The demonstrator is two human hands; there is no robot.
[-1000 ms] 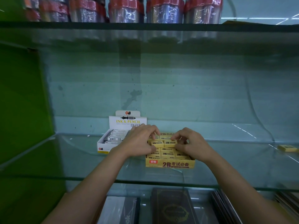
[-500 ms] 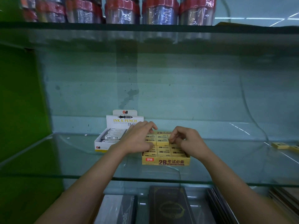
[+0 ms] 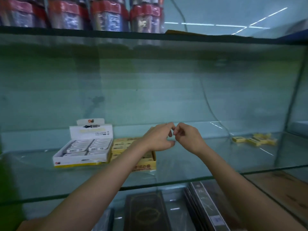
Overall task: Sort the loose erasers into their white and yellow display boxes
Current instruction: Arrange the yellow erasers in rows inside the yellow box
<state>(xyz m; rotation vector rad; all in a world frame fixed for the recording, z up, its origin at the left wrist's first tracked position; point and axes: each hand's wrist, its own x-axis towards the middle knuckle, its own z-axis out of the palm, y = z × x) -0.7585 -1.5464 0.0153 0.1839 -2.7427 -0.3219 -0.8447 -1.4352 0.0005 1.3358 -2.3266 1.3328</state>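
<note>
Moved: both hands have lifted off the yellow display box (image 3: 143,160) and swung right; they now hover above the glass shelf (image 3: 191,165), fingertips almost meeting
Left hand (image 3: 159,137): fingers loosely curled; nothing visible in it
Right hand (image 3: 187,136): fingers bent inward; whether it pinches anything, I cannot tell
Done: white display box (image 3: 80,152) looks packed in rows; yellow display box holds rows too, partly hidden by the left forearm
Left: loose yellow erasers (image 3: 254,140) lie scattered far right on the shelf, well apart from both boxes; judged the next pickup
</note>
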